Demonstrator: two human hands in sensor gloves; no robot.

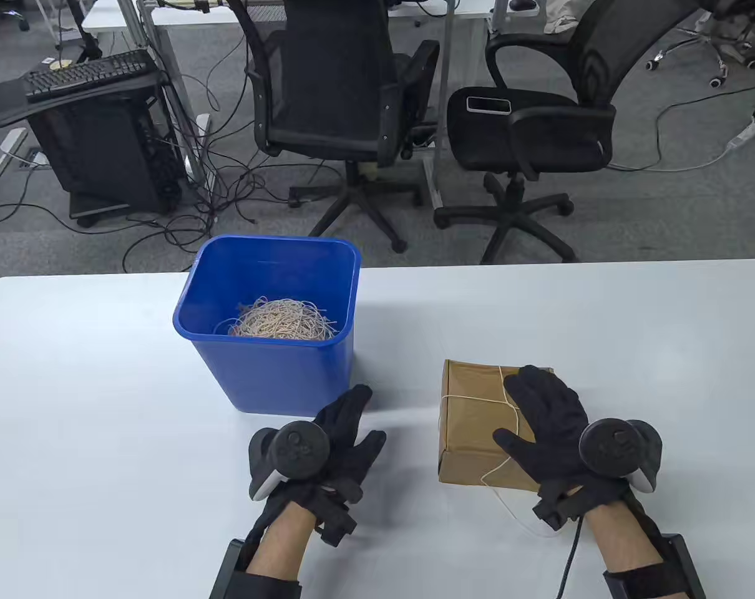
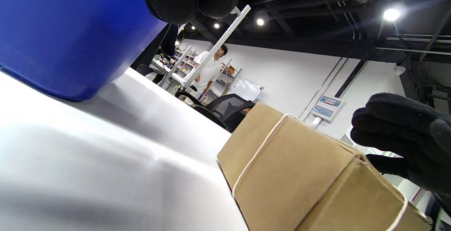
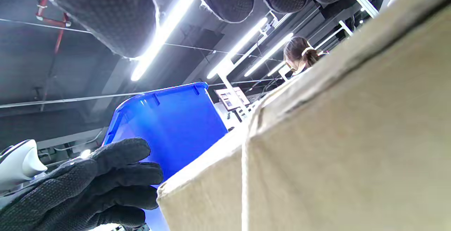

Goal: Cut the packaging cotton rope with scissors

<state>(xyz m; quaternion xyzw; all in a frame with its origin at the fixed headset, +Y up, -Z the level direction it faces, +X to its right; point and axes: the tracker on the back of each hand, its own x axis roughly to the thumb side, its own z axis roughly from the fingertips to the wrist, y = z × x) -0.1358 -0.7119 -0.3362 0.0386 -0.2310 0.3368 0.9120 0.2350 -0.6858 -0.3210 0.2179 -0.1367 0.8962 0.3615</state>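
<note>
A brown cardboard box [image 1: 471,430] lies on the white table [image 1: 103,405], tied with thin white cotton rope [image 1: 477,398]. A loose rope end [image 1: 508,505] trails toward the front edge. My right hand [image 1: 521,405] lies open over the right part of the box top, fingers spread, gripping nothing. My left hand [image 1: 359,424] is open and empty just in front of the blue bin's right corner. No scissors are in any view. The left wrist view shows the box [image 2: 299,174], its rope [image 2: 257,153] and my right hand [image 2: 405,136]. The right wrist view shows the box [image 3: 352,136] and my left hand [image 3: 88,185].
A blue plastic bin [image 1: 271,374] holding a tangle of cut rope pieces [image 1: 284,321] stands left of the box; it also shows in the left wrist view [image 2: 70,37] and the right wrist view [image 3: 169,125]. Office chairs [image 1: 340,93] stand beyond the table's far edge.
</note>
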